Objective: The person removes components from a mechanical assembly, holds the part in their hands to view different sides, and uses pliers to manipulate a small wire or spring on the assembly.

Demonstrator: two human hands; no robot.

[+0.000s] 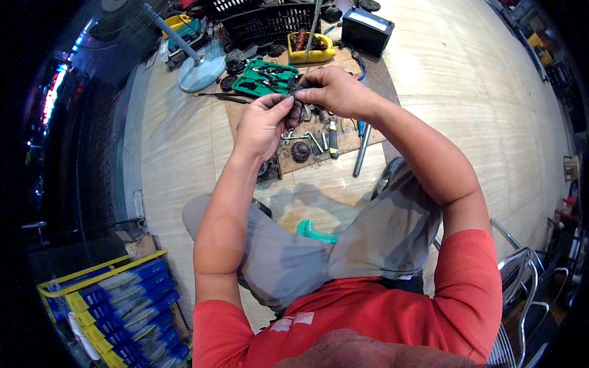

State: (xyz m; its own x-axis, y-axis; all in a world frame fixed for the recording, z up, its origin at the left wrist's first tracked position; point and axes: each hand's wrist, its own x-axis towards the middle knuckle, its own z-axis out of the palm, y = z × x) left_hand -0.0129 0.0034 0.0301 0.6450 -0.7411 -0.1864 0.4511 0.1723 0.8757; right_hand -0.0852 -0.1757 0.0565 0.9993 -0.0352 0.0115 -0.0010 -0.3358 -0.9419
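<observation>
My left hand (261, 126) and my right hand (337, 92) meet above a cardboard sheet (291, 167), fingertips pinched close together. Between them is something small and dark that I cannot make out. Just beyond my fingers lies an open green tool case (245, 86) with dark tools in it. On the cardboard nearer to me sit a dark toothed gear (300, 151) and a bent metal hex key (315, 142). To their right are a tool with a black and yellow handle (333, 141) and a long grey metal bar (361, 156). My hands hide part of the cardboard.
A yellow cut-open container (326, 55) and a black battery (367, 32) stand at the back, beside black baskets (270, 24). A fan's round base (202, 67) is at far left. Blue boxes (135, 294) fill a rack at lower left; a metal chair (521, 276) stands right.
</observation>
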